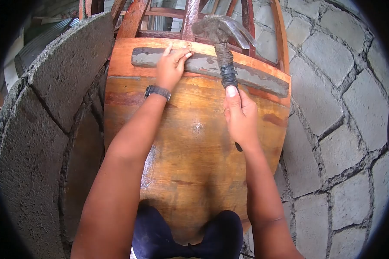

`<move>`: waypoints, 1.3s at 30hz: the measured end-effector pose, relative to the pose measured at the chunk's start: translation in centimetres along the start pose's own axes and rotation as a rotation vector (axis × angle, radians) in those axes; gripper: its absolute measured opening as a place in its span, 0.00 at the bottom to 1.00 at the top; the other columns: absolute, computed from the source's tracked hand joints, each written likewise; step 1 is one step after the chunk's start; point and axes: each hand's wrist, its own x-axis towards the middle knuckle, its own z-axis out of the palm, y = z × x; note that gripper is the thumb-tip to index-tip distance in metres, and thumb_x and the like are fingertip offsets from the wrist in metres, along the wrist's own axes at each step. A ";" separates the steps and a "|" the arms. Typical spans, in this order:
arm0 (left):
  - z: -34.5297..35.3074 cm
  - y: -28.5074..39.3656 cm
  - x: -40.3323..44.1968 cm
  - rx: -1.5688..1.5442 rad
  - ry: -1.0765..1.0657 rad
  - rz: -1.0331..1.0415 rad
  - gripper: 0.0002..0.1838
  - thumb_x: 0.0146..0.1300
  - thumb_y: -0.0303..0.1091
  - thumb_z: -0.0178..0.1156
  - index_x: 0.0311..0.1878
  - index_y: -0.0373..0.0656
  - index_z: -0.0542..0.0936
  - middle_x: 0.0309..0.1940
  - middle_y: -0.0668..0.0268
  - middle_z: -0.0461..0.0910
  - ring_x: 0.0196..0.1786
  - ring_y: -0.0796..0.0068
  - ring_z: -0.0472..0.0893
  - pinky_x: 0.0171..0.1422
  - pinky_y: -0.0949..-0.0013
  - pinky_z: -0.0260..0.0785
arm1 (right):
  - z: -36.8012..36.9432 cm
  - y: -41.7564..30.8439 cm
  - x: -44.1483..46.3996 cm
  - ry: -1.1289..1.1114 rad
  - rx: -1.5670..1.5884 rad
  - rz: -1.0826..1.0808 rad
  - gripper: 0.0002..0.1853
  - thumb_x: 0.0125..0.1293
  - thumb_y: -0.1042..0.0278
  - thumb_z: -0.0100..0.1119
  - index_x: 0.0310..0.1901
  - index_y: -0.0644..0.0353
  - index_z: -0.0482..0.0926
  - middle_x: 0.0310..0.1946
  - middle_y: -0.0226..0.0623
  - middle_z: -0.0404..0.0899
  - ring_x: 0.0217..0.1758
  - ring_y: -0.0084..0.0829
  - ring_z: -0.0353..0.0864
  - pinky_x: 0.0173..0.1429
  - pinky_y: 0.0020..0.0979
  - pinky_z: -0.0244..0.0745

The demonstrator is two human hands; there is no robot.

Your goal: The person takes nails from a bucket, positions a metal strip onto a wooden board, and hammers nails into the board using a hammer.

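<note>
A claw hammer [224, 54] with a cord- and tape-wrapped handle is in my right hand [241, 113], its head raised over the far part of the wooden panel [194, 129]. A grey weathered wood strip [246, 73] lies across the panel's far edge. My left hand [172, 64] rests on the strip's left half, with thumb and fingers pinched near its upper edge. Whatever is between those fingertips is too small to make out. The hammer head is to the right of my left hand, apart from it.
Reddish wooden frame pieces [190, 19] stand beyond the panel. A rough block wall [65, 73] rises on the left, and more grey blocks [320, 82] are on the right. My knees [222, 228] are at the panel's near end.
</note>
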 end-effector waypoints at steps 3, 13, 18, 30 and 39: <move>0.1 -0.3 -0.1 0.002 -0.015 0.008 0.07 0.71 0.30 0.62 0.46 0.46 0.88 0.41 0.61 0.89 0.46 0.56 0.87 0.80 0.50 0.61 | 0.0 -0.5 -0.4 0.019 0.055 -0.046 0.26 0.77 0.44 0.56 0.33 0.63 0.75 0.19 0.28 0.66 0.26 0.20 0.63 0.30 0.31 0.62; 0.1 -0.5 -0.7 0.025 -0.058 0.026 0.07 0.69 0.32 0.63 0.46 0.47 0.88 0.43 0.55 0.88 0.50 0.52 0.85 0.77 0.49 0.64 | 0.1 1.0 1.3 -0.037 -0.468 0.064 0.30 0.76 0.39 0.53 0.41 0.66 0.80 0.24 0.50 0.80 0.28 0.53 0.80 0.37 0.45 0.73; 0.2 -0.6 -0.1 0.066 -0.015 0.059 0.07 0.68 0.33 0.65 0.46 0.46 0.88 0.44 0.56 0.88 0.50 0.52 0.85 0.76 0.50 0.66 | 0.4 0.6 -0.6 0.024 -0.022 -0.050 0.25 0.75 0.46 0.59 0.38 0.66 0.79 0.23 0.45 0.79 0.28 0.35 0.82 0.36 0.35 0.74; -1.7 -0.1 0.3 0.020 -0.232 0.049 0.12 0.70 0.32 0.63 0.55 0.48 0.86 0.65 0.57 0.80 0.72 0.56 0.74 0.82 0.52 0.56 | -1.2 0.4 -0.8 -0.032 0.065 0.112 0.27 0.77 0.39 0.53 0.35 0.60 0.77 0.19 0.27 0.73 0.22 0.20 0.72 0.28 0.30 0.65; -7.0 -4.5 2.3 0.731 -0.319 0.008 0.21 0.76 0.54 0.50 0.53 0.51 0.85 0.63 0.60 0.79 0.72 0.58 0.70 0.71 0.38 0.59 | -1.3 -5.1 -2.8 0.161 0.681 -0.566 0.37 0.69 0.23 0.51 0.36 0.60 0.73 0.22 0.32 0.73 0.20 0.26 0.72 0.25 0.28 0.67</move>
